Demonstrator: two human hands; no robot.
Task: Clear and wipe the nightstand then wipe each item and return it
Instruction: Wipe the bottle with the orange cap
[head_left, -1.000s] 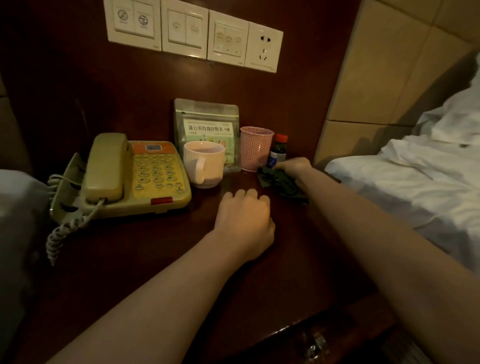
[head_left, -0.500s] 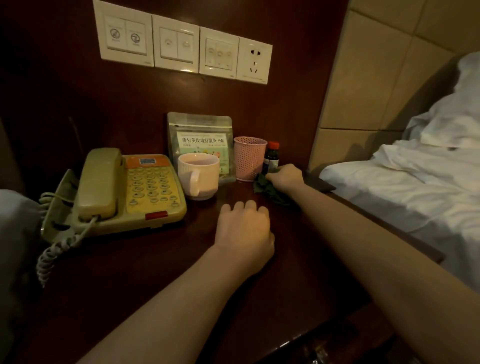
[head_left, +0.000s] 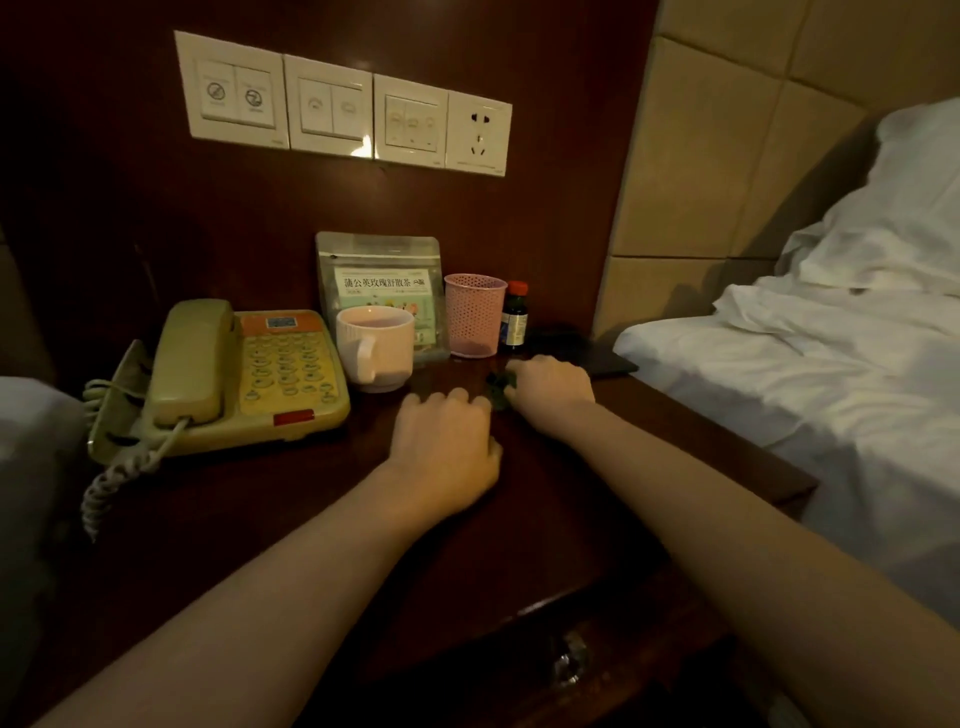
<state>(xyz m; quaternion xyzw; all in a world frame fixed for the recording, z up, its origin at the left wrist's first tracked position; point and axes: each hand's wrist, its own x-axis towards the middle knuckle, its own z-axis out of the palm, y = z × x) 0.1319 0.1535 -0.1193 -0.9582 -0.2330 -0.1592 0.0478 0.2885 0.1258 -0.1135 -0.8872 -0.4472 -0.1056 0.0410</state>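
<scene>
While one dark green cloth (head_left: 497, 388) is bunched under the curled fingers of the right hand (head_left: 551, 385) mid-way across the nightstand (head_left: 322, 519), the left hand (head_left: 445, 451) is rested just near of it, fingers curled, nothing held. Five items are ranged along the far edge: one telephone (head_left: 244, 379) at left, then one mug (head_left: 375, 347), one tea pouch (head_left: 382, 275), one pink mesh cup (head_left: 474, 315) and one small bottle (head_left: 515, 322). One bed (head_left: 810, 374) is seen at right.
</scene>
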